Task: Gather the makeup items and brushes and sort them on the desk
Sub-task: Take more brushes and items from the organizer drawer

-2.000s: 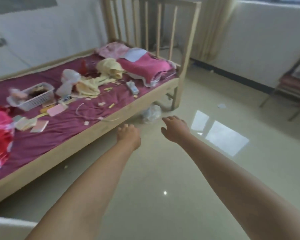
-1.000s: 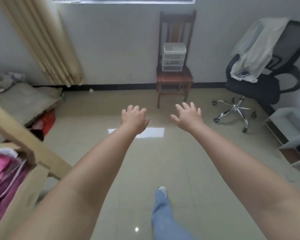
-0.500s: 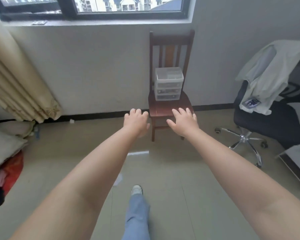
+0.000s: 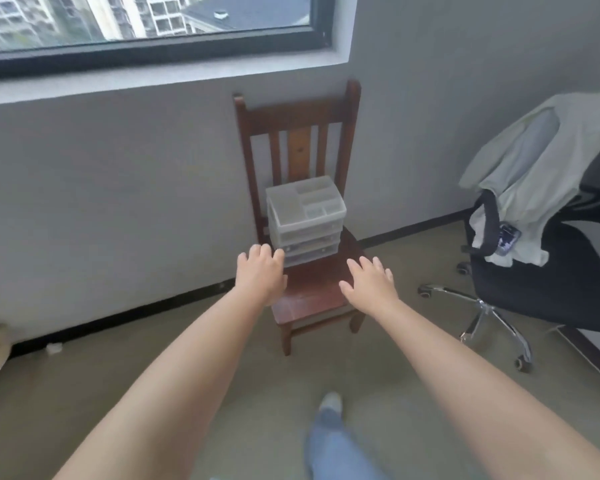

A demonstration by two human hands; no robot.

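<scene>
A clear plastic organiser with drawers and top compartments stands at the back of a dark wooden chair's seat against the wall. My left hand reaches out with fingers straight, close to the organiser's lower left corner, holding nothing. My right hand hovers over the seat's right side, fingers spread, empty. No makeup items or brushes are in view.
A black office chair on castors, draped with a pale garment, stands to the right. The window runs above the grey wall. My leg and shoe show on the tiled floor below.
The view has turned from the bed to the wooden chair and drawn closer. Both hands have stretched forward toward the organiser.
</scene>
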